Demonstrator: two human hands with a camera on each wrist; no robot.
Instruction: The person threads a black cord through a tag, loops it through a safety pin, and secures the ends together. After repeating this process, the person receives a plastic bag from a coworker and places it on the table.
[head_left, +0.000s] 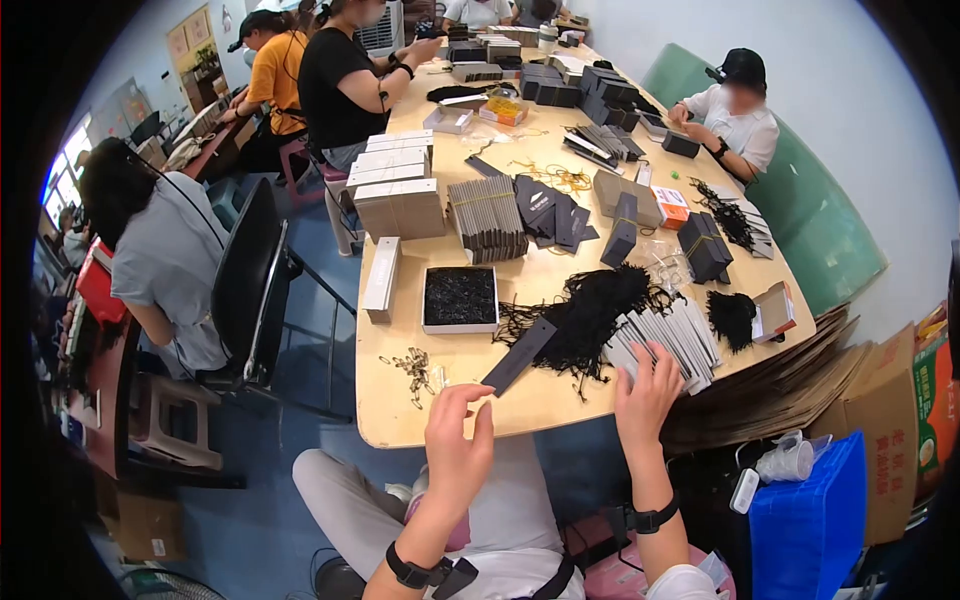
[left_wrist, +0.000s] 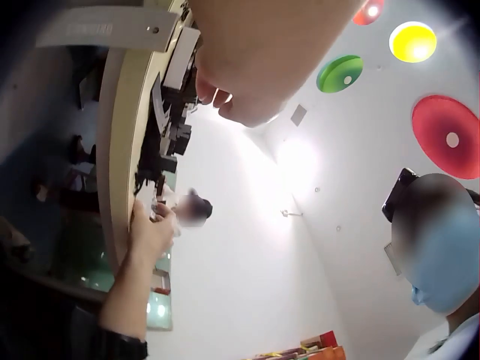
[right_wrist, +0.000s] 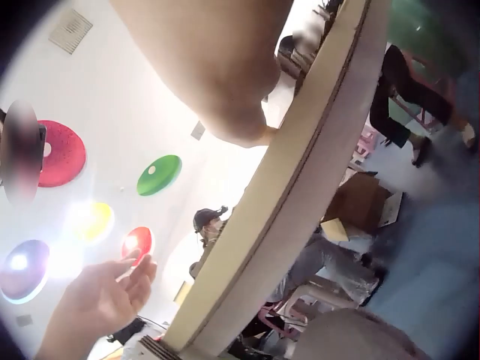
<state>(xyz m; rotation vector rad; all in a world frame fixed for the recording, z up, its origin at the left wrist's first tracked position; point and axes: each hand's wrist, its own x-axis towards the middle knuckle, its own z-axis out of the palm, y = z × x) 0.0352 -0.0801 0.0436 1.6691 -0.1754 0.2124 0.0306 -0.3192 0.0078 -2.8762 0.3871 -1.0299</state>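
Observation:
In the head view my left hand (head_left: pixel 460 445) is raised at the table's front edge, fingers bent loosely and thumb apart. Its fingertips are by the lower end of a dark grey tag (head_left: pixel 519 357); whether they touch it I cannot tell. The right wrist view shows this hand (right_wrist: pixel 105 300) with nothing visible in it. My right hand (head_left: pixel 648 400) has its fingers spread at the near side of a fanned row of pale tags (head_left: pixel 672 340); contact is unclear. Between the hands lies a heap of black cords (head_left: pixel 600 310), partly under the dark tag.
An open box of small black pieces (head_left: pixel 460 323), loose metal pins (head_left: pixel 408 372) and a white box (head_left: pixel 381 280) are at the left. Banded tag stacks (head_left: pixel 487 218) stand behind. More black cords (head_left: pixel 732 318) lie at the right; a blue bin (head_left: pixel 808 520) stands below. Other people sit around.

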